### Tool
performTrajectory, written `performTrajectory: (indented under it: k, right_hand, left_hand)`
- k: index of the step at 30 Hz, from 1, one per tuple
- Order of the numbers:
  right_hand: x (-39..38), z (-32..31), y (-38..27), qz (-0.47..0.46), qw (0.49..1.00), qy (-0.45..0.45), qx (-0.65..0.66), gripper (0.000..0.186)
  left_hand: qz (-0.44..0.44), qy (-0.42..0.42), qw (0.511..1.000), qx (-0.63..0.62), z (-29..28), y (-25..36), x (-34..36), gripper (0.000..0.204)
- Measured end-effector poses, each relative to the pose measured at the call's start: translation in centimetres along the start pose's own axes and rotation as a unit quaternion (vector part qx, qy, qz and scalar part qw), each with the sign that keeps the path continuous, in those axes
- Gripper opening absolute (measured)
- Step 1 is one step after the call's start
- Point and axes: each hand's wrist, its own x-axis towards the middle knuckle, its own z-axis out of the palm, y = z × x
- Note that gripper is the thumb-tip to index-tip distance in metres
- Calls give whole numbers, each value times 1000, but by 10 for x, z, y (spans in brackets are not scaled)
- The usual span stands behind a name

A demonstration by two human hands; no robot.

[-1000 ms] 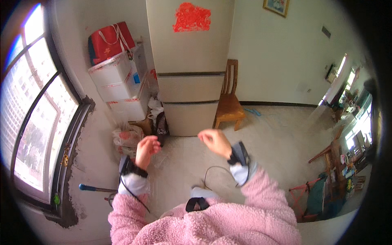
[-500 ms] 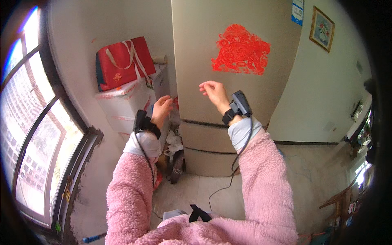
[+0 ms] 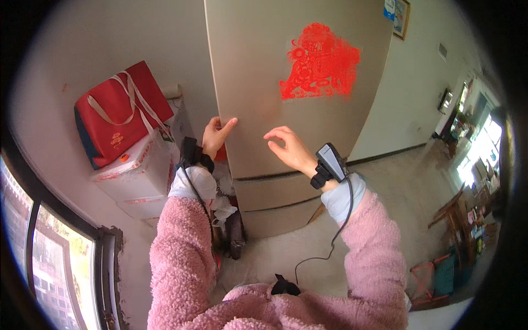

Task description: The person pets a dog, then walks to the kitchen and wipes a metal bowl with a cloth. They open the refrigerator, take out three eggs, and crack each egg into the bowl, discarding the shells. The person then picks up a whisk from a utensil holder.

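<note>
A tall champagne-coloured fridge [image 3: 247, 66] fills the middle, with a red paper-cut decoration [image 3: 320, 63] on its upper door and dark handle grooves lower down. My left hand [image 3: 219, 132] grips the left edge of that upper door, thumb on the front, other fingers around the side and partly hidden. My right hand [image 3: 285, 147] is open, fingers slightly bent, in front of the door just right of my left hand. Both wrists wear black devices with cables over pale cuffs.
Left of the fridge, stacked white foam boxes [image 3: 132, 181] carry a red bag [image 3: 124, 113], with plastic bags [image 3: 223, 212] below. A window [image 3: 55, 258] is at lower left. Wooden furniture [image 3: 456, 225] and a folded red-framed chair [image 3: 432, 280] stand right, over a pale floor [image 3: 379, 225].
The view has moved up close to the fridge, whose upper door now sits larger. My left hand has risen from mid-air onto the door's left edge; my right hand has risen in front of it.
</note>
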Motion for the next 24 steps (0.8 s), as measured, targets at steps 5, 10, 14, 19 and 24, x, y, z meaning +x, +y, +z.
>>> performTrajectory:
  k: [5, 10, 14, 19, 24]
  right_hand:
    - [-28, 13, -46, -17, 998, 8, -65, 29]
    - [-95, 6, -94, -22, 996, 30, -80, 50]
    - [-165, -4, -110, 20, 994, 58, -93, 60]
    - [-282, -11, -105, 99, 956, 157, -225, 75]
    - [-356, -33, -93, 177, 900, 334, -219, 75]
  left_hand:
    - [11, 26, 995, 96, 0, 13, -29, 54]
    - [147, -92, 976, 135, -1, 37, -122, 50]
    - [181, -274, 944, 27, -3, 41, -163, 34]
    - [105, -362, 925, 37, 16, -2, -152, 25]
    - [-7, -379, 923, -61, 60, -58, -99, 24]
